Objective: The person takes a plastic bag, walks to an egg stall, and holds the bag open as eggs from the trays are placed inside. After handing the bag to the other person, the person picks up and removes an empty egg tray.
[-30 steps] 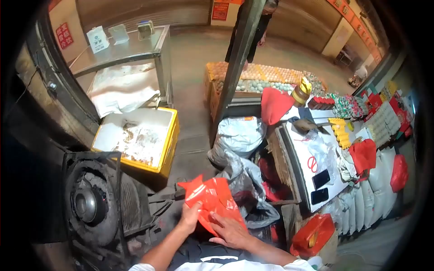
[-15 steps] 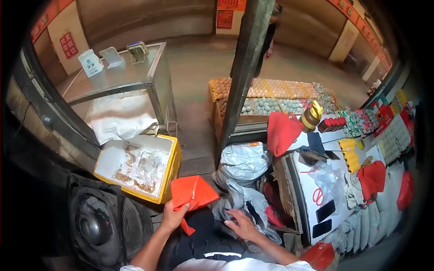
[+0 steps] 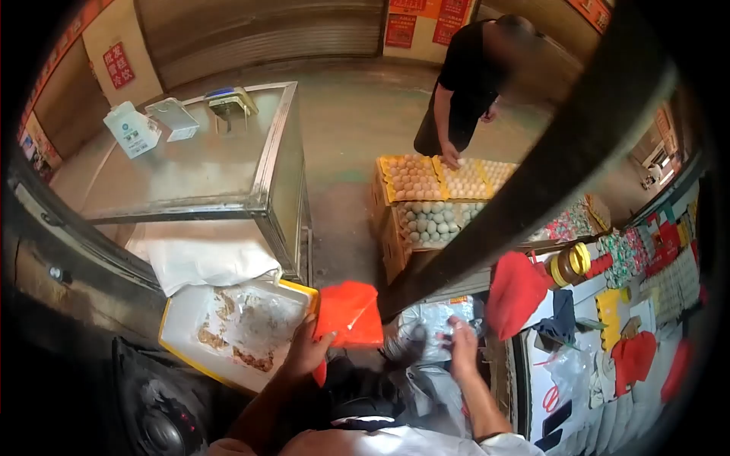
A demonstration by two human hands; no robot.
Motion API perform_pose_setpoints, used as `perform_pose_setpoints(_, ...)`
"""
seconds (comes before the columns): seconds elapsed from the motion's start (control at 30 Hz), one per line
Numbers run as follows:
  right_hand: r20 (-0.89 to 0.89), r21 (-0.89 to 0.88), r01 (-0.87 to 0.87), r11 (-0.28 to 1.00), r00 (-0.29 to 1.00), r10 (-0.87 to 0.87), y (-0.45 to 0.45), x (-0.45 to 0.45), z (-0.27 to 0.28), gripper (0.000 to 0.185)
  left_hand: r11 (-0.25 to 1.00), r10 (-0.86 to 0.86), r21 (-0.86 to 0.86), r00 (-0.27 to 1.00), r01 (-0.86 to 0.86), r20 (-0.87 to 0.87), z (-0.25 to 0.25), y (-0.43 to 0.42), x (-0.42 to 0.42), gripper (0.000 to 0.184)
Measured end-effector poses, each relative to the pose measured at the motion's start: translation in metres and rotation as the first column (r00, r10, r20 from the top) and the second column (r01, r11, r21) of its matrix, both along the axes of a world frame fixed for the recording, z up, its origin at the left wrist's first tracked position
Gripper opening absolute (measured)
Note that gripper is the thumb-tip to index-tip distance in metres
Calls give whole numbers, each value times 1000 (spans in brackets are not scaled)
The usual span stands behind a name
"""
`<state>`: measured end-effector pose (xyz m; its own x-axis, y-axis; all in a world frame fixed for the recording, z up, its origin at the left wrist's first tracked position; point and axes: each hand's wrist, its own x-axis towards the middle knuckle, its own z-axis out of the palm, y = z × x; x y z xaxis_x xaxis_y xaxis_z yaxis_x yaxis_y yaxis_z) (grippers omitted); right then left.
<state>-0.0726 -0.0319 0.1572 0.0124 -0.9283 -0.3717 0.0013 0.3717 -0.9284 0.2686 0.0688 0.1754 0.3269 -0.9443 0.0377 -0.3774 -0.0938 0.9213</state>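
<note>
in the near foreground, at seven o'clock from the centre of the view, the left hand (image 3: pixel 306 346) pinches a red bag (image 3: pixel 351 313), thumb across its near edge and the other fingers mostly hidden behind. the bag is at six o'clock, thin, glossy plastic in a creased, squarish shape, with a narrow strip dangling below. at five o'clock the right hand (image 3: pixel 462 347) holds nothing, its fingers spread and slightly curled in front of a shiny, wrinkled silver-grey sack (image 3: pixel 431 323); whether they touch it i cannot tell.

between seven and eight o'clock sits a dark, sooty fixture with a rounded metal centre (image 3: pixel 161 428). at eight o'clock is a box (image 3: pixel 245 319) with smooth white inner walls, a yellow rim and brown, crumbly patches inside. at four o'clock the white-topped desk (image 3: pixel 536 368) carries crumpled clear plastic and two flat, dark phones (image 3: pixel 557 416).

farther off, at ten o'clock, stands a metal-framed counter (image 3: pixel 190 171) with a glossy top. a thick, dark post (image 3: pixel 525 175) slants across toward one o'clock. at two o'clock lie smooth, oval eggs (image 3: pixel 430 222), pale green in front, brownish behind. beyond them, at one o'clock, a person (image 3: pixel 465 83) in black reaches to the trays. farthest, at eleven o'clock, runs a ribbed shutter (image 3: pixel 266 36).
</note>
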Motion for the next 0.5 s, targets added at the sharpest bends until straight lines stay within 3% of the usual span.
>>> perform_pose_setpoints(0.07, -7, -63, 99, 993, 995, -100, -33, 9, 12, 49, 989, -95, -126, 988, 80, -118, 6, -22, 13, 28)
perform_pose_setpoints(0.23, 94, -17, 274, 962, 958, -271, -95, 29, 36, 44, 997, -80, -18, 972, 78, -219, 20, -73, 39, 26)
perform_pose_setpoints(0.3, 266, -53, 288, 956, 927, -265, -111, 37, 34, 47, 994, -105, -25, 982, 102, -159, 17, -91, 47, 24)
perform_pose_setpoints(0.4, 296, -132, 283, 950, 926, -234, -120, 48, 37, 49, 993, -116, -12, 974, 116, -194, 6, -117, 55, 26)
perform_pose_setpoints(0.43, 385, -120, 165, 979, 917, -107, -120, 47, 45, 52, 995, -97, 16, 979, 102, -179, 3, -127, 57, 27)
perform_pose_setpoints(0.5, 466, 57, 153, 987, 870, -162, -125, 50, 54, 55, 995, -83, 42, 985, 90, -154, 1, -149, 61, 28)
